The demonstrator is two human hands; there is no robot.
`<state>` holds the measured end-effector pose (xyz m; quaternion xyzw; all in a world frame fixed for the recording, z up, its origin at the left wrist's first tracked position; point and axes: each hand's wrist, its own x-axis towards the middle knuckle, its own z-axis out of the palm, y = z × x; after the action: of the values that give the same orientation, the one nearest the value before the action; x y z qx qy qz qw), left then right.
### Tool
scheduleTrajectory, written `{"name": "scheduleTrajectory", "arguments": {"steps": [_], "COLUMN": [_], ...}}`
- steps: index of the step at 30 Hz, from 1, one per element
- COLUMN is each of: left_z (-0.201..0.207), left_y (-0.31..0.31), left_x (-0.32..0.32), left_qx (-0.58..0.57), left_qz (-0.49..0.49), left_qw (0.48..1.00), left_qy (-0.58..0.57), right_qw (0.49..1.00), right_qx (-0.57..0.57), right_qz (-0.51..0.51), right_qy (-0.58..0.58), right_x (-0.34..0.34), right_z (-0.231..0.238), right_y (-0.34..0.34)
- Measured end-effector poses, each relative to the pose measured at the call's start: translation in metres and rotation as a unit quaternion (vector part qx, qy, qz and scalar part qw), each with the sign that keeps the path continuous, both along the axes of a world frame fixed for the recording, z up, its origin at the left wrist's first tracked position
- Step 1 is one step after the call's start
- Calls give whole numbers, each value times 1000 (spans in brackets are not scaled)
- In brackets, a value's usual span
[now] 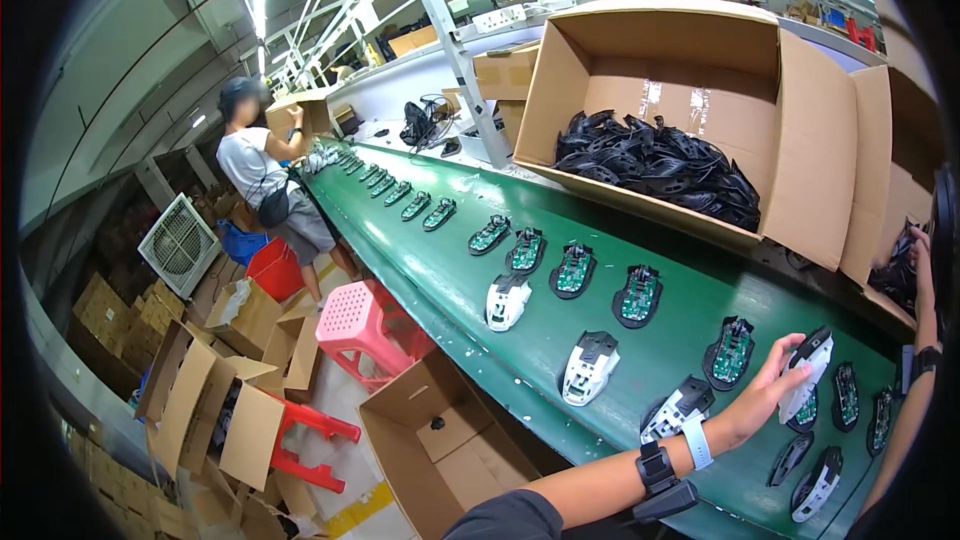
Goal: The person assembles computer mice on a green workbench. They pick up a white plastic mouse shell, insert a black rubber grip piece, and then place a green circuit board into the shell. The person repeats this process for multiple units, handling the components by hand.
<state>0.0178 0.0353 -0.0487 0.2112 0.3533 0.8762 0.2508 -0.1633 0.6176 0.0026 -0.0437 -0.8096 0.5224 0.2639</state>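
My left hand (768, 392) grips a white and black mouse shell (810, 372) and holds it just over a black mouse base with a green circuit board (806, 412) on the green conveyor belt (450, 270). My right hand (919, 245) is raised at the right edge, beside a pile of black parts (890, 275) in a carton; its fingers are mostly cut off by the rim. Open mouse bases (730, 352) and closed white mice (588, 368) lie along the belt near my left hand.
A big open cardboard box (800, 140) full of black shells (660, 165) stands behind the belt. A co-worker (262, 180) stands at the far left holding a carton. Below the belt are a pink stool (355, 320), a red stool (300, 440), open cartons (440, 440) and a fan (178, 243).
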Motion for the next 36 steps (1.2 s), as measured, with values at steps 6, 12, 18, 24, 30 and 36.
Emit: {"name": "scheduleTrajectory", "arguments": {"steps": [6,12,18,24,30,36], "left_z": [6,18,18,22,7,18], "left_y": [-25,-25,-34,22,20,18], "left_x": [10,8,14,37,40,44], "left_qx": [-84,-117,-308,-272,-308,-299], "left_qz": [64,-2,138,108,107,132], "left_qw": [994,988,893,917,891,852], "left_qy": [-6,105,298,271,315,408], "right_qw": [989,986,956,943,934,940], "right_qx": [-48,-62,105,135,185,177], "right_qz": [45,37,250,258,258,254], "right_qy": [133,153,113,163,164,140], "right_x": [101,259,290,309,312,309], "right_z": [54,-22,11,7,-4,-8], "right_y": [-199,-274,-372,-343,-354,-359]}}
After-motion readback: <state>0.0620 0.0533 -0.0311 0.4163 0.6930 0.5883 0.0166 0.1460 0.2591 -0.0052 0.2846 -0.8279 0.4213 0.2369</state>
